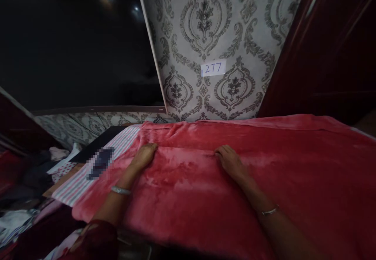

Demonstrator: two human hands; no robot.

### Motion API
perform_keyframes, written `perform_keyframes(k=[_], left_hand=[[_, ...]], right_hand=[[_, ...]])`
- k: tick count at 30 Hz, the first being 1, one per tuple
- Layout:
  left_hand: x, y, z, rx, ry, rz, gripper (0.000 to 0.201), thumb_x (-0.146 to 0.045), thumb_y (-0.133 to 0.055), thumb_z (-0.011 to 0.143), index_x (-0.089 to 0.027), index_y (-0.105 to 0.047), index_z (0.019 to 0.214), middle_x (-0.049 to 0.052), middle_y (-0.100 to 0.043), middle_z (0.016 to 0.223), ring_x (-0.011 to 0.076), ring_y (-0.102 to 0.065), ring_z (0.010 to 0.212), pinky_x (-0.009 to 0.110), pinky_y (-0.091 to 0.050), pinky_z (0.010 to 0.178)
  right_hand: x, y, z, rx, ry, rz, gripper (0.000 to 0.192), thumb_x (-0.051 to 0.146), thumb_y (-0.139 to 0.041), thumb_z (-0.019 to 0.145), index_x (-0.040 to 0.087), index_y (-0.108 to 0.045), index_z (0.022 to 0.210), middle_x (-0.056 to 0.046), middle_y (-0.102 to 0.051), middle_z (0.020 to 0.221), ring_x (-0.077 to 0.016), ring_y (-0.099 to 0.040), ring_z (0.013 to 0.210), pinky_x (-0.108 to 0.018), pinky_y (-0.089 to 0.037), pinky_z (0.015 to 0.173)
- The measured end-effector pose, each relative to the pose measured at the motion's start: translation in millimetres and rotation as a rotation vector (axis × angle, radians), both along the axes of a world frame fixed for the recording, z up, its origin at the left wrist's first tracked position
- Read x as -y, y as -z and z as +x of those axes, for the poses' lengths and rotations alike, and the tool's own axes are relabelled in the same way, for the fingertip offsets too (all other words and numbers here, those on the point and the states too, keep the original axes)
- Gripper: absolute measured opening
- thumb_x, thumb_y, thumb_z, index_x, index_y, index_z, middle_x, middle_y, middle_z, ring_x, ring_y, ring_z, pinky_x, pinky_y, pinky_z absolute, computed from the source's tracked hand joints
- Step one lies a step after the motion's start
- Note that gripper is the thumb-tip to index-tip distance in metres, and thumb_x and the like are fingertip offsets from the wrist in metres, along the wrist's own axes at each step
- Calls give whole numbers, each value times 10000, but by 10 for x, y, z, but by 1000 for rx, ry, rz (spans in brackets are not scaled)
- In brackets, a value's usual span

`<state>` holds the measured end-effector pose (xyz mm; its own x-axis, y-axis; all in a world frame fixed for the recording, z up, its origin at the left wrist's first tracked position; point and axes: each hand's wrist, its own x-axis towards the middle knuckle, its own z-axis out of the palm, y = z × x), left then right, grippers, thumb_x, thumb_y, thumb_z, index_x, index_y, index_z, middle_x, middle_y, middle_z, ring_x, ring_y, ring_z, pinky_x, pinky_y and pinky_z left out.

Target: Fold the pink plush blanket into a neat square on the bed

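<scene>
A red plush blanket lies spread over a long surface, with a crease or layer edge running across it between my hands. At the left end of that line, my left hand is closed, its fingers curled on the fabric. My right hand pinches the same line farther right, fingertips bent into the blanket. Both arms reach forward over the near part of the cloth. A bracelet circles each wrist. What lies under my fingertips is hidden.
A striped cloth sticks out left of the blanket, carrying a blurred dark object. Clothes are heaped at lower left. Behind stand a large dark screen, patterned wallpaper with a "277" label, and a dark red panel.
</scene>
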<state>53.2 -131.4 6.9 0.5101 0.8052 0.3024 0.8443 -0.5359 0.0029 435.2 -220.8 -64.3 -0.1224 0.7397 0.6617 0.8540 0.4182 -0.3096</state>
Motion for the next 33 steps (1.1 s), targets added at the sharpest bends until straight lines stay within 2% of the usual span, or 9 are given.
perform_keyframes(k=[3,8,10,12,15,19,23,28,33], left_hand=[[119,-75,282,29,56,36,244,-82,-450,834,-188,-652,920,117,-710,952,261,-649,915,406,-470,879],[380,20,1336,177,375,38,400,-245,-567,893,-213,-554,1291,127,-650,1249,287,-589,1142,435,-446,992],[419,131,1715,188,401,32,333,-274,-586,896,-198,-588,1220,123,-664,1180,279,-605,1075,414,-472,946],[398,244,1942,191,366,44,154,-239,-519,925,-190,-638,1010,110,-676,1002,253,-616,927,384,-494,843],[291,362,2008,208,339,91,247,-178,-400,944,-200,-599,799,97,-630,821,244,-580,791,378,-479,738],[138,380,1894,273,363,236,276,-196,-365,963,-210,-604,825,80,-619,811,231,-581,791,352,-471,733],[87,299,1864,271,384,345,272,-255,-392,974,-200,-638,873,70,-626,812,222,-599,785,329,-467,708],[103,220,1869,266,430,472,287,-256,-406,984,-178,-651,857,61,-626,788,203,-603,751,305,-465,675],[103,178,1843,265,454,555,265,-206,-406,984,-174,-638,860,38,-598,750,181,-584,696,287,-454,643]], right_hand=[[11,-26,12,-20,11,8,230,196,-433,980,225,-620,848,-76,-646,841,-236,-582,822,-360,-467,769],[23,-115,13,-45,-17,-1,196,177,-461,973,217,-623,870,-81,-650,869,-239,-584,852,-371,-475,806],[21,-147,5,-48,-3,-17,188,168,-472,970,217,-627,875,-79,-651,875,-240,-581,866,-374,-473,813],[20,-171,-6,-44,24,-41,185,166,-476,972,211,-636,891,-81,-655,889,-241,-575,884,-375,-469,821],[23,-201,3,-19,15,-79,150,176,-503,973,194,-652,983,-84,-668,959,-232,-570,933,-366,-465,852],[67,-234,260,32,14,-131,249,220,-585,950,205,-625,1195,-88,-671,1127,-224,-573,1049,-371,-467,910],[266,-169,1006,62,151,-185,335,198,-587,939,208,-622,1271,-117,-667,1228,-238,-589,1142,-427,-441,1010],[641,60,2096,-6,365,-178,407,154,-524,919,216,-628,1307,-123,-668,1275,-266,-600,1193,-488,-455,1038],[786,142,2601,-12,401,-170,413,156,-562,866,230,-676,1256,-119,-671,1278,-282,-593,1207,-522,-441,1060]])
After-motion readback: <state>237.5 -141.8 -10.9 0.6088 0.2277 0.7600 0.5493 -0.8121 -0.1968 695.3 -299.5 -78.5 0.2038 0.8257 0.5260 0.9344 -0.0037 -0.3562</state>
